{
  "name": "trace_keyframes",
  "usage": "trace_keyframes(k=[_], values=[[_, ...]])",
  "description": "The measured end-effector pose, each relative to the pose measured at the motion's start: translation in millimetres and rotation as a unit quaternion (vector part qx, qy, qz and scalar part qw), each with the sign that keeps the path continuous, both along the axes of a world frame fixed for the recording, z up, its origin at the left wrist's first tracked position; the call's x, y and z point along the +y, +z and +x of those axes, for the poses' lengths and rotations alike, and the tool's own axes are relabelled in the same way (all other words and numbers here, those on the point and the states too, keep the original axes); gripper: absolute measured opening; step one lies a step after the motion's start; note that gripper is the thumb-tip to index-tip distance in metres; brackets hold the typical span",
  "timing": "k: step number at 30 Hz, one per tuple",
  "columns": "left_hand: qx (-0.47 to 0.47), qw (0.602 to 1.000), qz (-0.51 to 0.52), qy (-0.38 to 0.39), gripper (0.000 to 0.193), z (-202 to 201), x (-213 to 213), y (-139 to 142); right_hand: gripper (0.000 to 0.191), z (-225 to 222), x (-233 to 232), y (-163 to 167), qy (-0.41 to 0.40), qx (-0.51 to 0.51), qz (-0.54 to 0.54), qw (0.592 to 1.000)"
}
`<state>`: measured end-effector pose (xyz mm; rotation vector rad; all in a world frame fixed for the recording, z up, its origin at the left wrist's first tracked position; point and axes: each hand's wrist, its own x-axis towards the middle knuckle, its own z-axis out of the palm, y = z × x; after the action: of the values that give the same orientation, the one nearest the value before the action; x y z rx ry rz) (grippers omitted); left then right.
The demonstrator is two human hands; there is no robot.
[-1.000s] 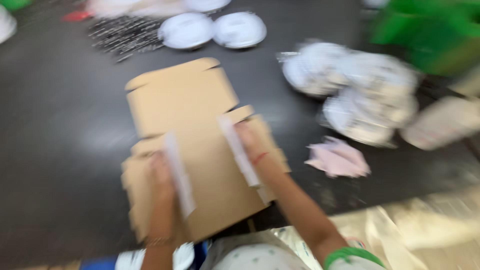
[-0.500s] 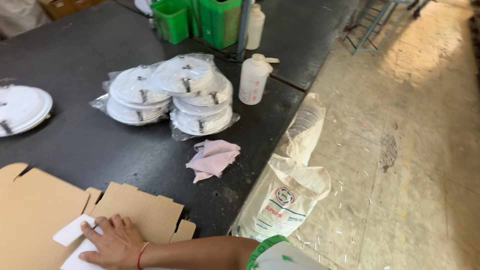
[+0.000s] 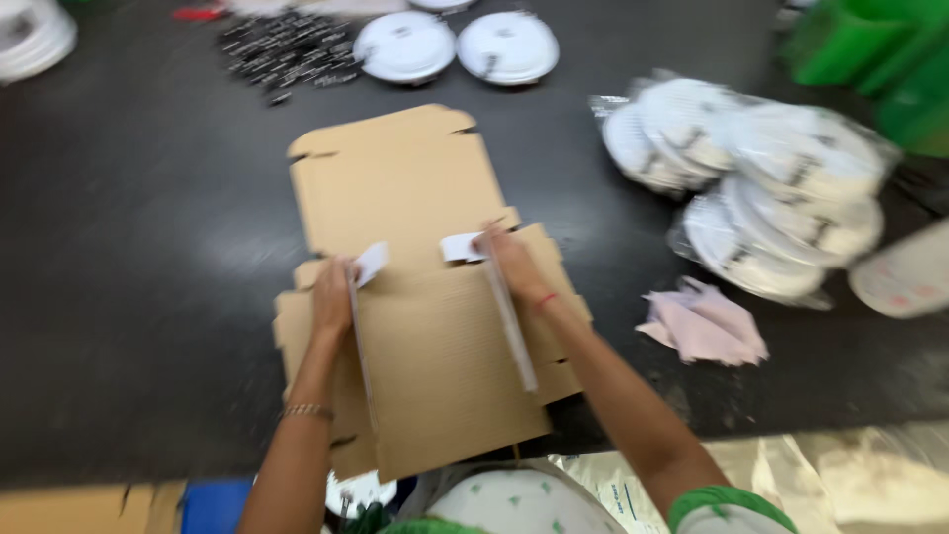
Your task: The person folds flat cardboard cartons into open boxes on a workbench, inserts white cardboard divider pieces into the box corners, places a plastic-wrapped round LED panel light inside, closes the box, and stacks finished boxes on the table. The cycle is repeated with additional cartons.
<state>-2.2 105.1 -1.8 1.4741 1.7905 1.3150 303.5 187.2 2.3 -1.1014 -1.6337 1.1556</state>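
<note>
A flat, unfolded brown cardboard box blank [image 3: 415,297] lies on the dark table [image 3: 138,247] in front of me. My left hand [image 3: 331,297] presses on its left side, fingers on a white paper strip [image 3: 371,263] that stands up along a fold. My right hand [image 3: 514,267] rests on the right side and grips another white strip [image 3: 460,247] whose long edge runs down toward me. The frame is motion-blurred.
Two white round discs [image 3: 455,44] lie at the far middle, next to a pile of dark small parts [image 3: 282,49]. Bagged stacks of white discs [image 3: 751,178] sit at the right, a pink cloth [image 3: 704,324] below them, green bins [image 3: 880,59] at the far right.
The view swung right toward the floor half a second ago and has returned to the cardboard. Both hands are now further up the blank, holding the white strips.
</note>
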Motion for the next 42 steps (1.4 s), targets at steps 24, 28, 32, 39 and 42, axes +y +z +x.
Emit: trace_keyframes(k=[24,28,32,39,42], values=[[0.255,0.963,-0.075,-0.042,0.063,146.6,-291.1,37.1,0.03,110.5,-282.1,44.3,0.117,-0.287,0.215,0.926],[0.279,0.958,-0.059,-0.033,0.057,142.7,-281.1,48.2,0.029,94.9,-282.3,80.8,0.094,-0.268,0.251,0.925],[0.202,0.971,-0.124,-0.011,0.05,143.8,-272.9,67.0,0.05,66.1,-279.3,88.4,0.175,-0.278,0.314,0.891],[0.193,0.979,-0.056,0.018,0.058,135.2,-258.5,116.4,0.046,46.6,-219.0,65.0,0.171,-0.303,0.314,0.883],[0.125,0.963,0.224,0.083,0.023,88.3,-235.5,128.6,0.032,45.4,-190.5,61.9,0.145,-0.303,0.238,0.911]])
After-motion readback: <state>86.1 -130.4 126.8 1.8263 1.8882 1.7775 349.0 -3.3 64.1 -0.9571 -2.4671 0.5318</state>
